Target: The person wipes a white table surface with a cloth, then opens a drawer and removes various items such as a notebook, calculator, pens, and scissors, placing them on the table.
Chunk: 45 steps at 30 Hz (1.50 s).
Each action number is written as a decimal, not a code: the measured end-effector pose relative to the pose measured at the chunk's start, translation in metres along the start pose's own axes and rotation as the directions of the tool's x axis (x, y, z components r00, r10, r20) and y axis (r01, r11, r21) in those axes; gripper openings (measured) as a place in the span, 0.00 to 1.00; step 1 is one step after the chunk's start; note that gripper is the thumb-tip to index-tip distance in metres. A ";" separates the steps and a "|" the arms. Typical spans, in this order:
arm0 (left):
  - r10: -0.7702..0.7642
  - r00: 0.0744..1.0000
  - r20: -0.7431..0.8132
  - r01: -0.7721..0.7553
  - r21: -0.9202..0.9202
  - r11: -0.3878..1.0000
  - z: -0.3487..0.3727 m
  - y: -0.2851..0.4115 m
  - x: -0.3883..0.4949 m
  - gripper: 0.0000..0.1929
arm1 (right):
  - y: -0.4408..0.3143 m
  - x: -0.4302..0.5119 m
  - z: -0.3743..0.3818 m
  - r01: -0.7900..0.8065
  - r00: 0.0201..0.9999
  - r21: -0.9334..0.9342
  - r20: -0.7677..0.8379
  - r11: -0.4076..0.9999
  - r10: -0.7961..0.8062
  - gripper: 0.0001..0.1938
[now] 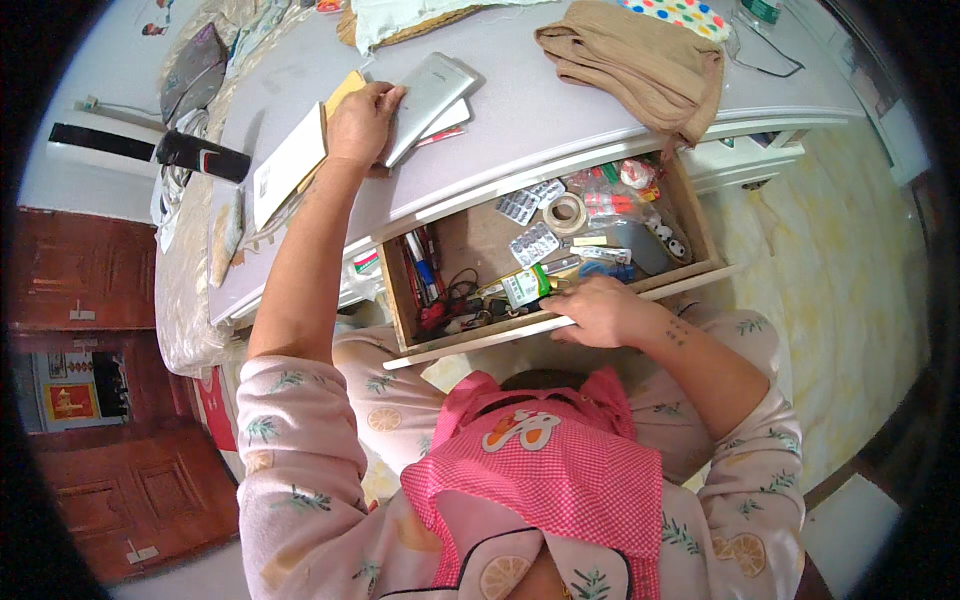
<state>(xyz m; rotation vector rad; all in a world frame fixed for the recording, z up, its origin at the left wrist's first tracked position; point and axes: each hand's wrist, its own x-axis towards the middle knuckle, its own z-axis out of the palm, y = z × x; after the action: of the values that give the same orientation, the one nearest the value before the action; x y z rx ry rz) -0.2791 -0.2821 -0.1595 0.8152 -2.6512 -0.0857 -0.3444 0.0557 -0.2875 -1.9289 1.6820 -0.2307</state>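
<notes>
My left hand [361, 124] is on the tabletop, its fingertips at the edge of a silver phone or small tablet [433, 96]. Beside and under it lie a white booklet or box [289, 169] and a yellow envelope-like piece [343, 88]; whether the hand grips any of them is unclear. White and red papers [450, 120] show beneath the silver device. My right hand [598, 311] is curled over the front edge of an open wooden drawer [480, 341]. Inside are blister packs [534, 244], a tape roll [564, 213], pens [424, 266] and a green-and-white packet [525, 286].
A brown folded cloth [637, 64] hangs over the table edge at the right, near glasses [772, 56]. A black cylinder [202, 156] stands at the left, by plastic-covered furniture [191, 330]. The drawer juts out above my lap.
</notes>
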 end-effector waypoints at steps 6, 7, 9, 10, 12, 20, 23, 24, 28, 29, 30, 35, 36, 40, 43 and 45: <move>0.209 0.978 -0.026 -0.209 0.004 0.978 0.012 0.000 -0.012 0.30 | 0.001 -0.003 0.002 0.003 0.999 -0.010 -0.044 1.000 -0.004 0.25; 0.231 0.973 -0.015 -0.230 0.046 0.972 0.013 0.008 -0.021 0.31 | 0.001 -0.004 0.003 0.008 0.998 -0.009 -0.056 1.000 -0.008 0.25; 0.267 0.964 0.007 -0.266 0.127 0.956 0.015 0.020 -0.032 0.34 | 0.004 -0.004 0.009 0.026 0.993 -0.011 -0.118 1.000 -0.028 0.24; 0.245 0.969 0.032 -0.246 0.199 0.948 0.018 0.022 -0.034 0.35 | 0.006 -0.004 0.011 0.037 0.988 -0.014 -0.147 0.999 -0.038 0.24; 0.298 0.955 0.000 -0.292 0.189 0.938 0.026 0.006 -0.029 0.35 | 0.006 -0.002 0.014 0.053 0.989 -0.016 -0.139 0.998 -0.054 0.24; 0.374 0.927 -0.035 -0.368 0.113 0.923 0.038 -0.025 0.013 0.36 | 0.009 0.000 0.017 0.061 0.988 -0.010 -0.141 0.998 -0.062 0.25; 0.303 0.953 0.001 -0.300 0.143 0.943 0.040 -0.023 0.017 0.36 | 0.007 -0.001 0.014 0.042 0.992 0.002 -0.116 0.999 -0.041 0.25; 0.289 0.957 0.018 -0.289 0.151 0.945 0.039 -0.024 0.017 0.35 | 0.008 0.001 0.014 0.032 0.995 0.011 -0.095 0.999 -0.031 0.25; 0.368 0.921 -0.128 -0.309 0.336 0.890 0.033 -0.019 -0.001 0.32 | 0.006 0.003 0.010 0.021 0.999 0.014 -0.040 1.000 -0.021 0.25; 0.390 0.907 -0.160 -0.336 0.287 0.897 0.029 -0.015 -0.010 0.30 | 0.005 0.002 0.009 0.013 0.999 0.012 -0.032 1.000 -0.012 0.25; 0.412 0.891 -0.192 -0.365 0.237 0.900 0.022 -0.008 -0.018 0.29 | 0.004 0.002 0.007 0.002 1.000 0.010 -0.025 1.000 -0.002 0.25; 0.660 0.724 -0.199 -0.661 0.070 0.747 0.014 0.019 -0.098 0.23 | 0.001 0.000 0.006 -0.022 0.999 -0.010 -0.024 1.000 0.021 0.26; 0.749 0.642 -0.165 -0.754 0.042 0.656 0.014 0.033 -0.112 0.23 | 0.001 0.000 0.007 -0.023 0.999 -0.015 -0.027 1.000 0.022 0.26; 0.834 0.547 0.072 -0.832 -0.064 0.551 0.051 0.061 -0.150 0.22 | -0.007 0.002 -0.002 -0.084 0.993 -0.015 0.086 0.996 0.085 0.29; 0.656 0.667 0.354 -0.697 -0.016 0.717 0.094 0.067 -0.149 0.29 | -0.001 0.002 0.007 -0.025 0.999 -0.036 -0.026 0.999 0.024 0.26; 0.542 0.717 0.437 -0.603 0.001 0.798 0.116 0.068 -0.139 0.33 | 0.000 0.003 0.011 -0.010 0.999 -0.047 -0.041 0.999 0.008 0.25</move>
<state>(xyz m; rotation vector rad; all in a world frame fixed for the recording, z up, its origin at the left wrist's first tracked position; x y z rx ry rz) -0.2504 -0.1546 -0.3017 -0.0571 -3.2245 0.1112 -0.3387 0.0558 -0.2978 -1.9630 1.7360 -0.2302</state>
